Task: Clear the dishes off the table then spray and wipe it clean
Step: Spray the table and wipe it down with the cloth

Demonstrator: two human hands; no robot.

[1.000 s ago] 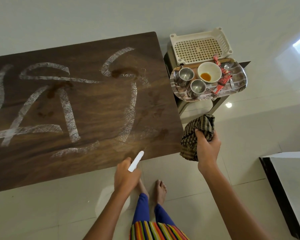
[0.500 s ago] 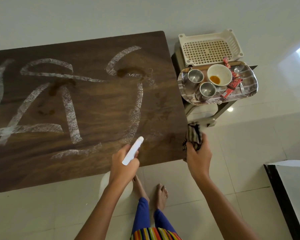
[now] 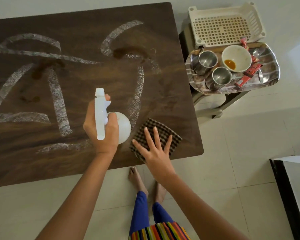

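step: dishes are off the table (image 3: 42, 163); judged spray-and-wipe phase, wipe about to start.
left hand (image 3: 104, 137): fingers curled round the neck of the spray bottle (image 3: 100, 115), held above the table's near-right area, nozzle toward the table's far edge. Can't tell if a finger is on the trigger.
right hand (image 3: 154, 152): flat, fingers straight and spread, pressing the cloth (image 3: 163, 129) down. No pinch, nothing gripped.
cloth: folded, checked, on the table's near-right corner, just beside the bottle.
table top: white spray streaks (image 3: 59, 104) loop across most of it. Brown stains (image 3: 126, 51) sit toward the far side, and more lie left of centre.
dishes: two steel cups (image 3: 207, 60), a bowl (image 3: 236, 58) and red wrappers on a tray (image 3: 274, 73) off the table's right edge, with a white basket (image 3: 223, 28) behind it.
how to wipe: keep the palm flat for even pressure. Start at the near-right corner and run overlapping passes toward the table's left end, covering every streak.
stains: likely need a slower second pass with firmer pressure. Respray only if they look dry.
bottle: lift it clear or park it off the table so the cloth path isn't blocked.
risk: sweeping toward the table's right edge pushes liquid toward the tray, so stroke away from that edge.
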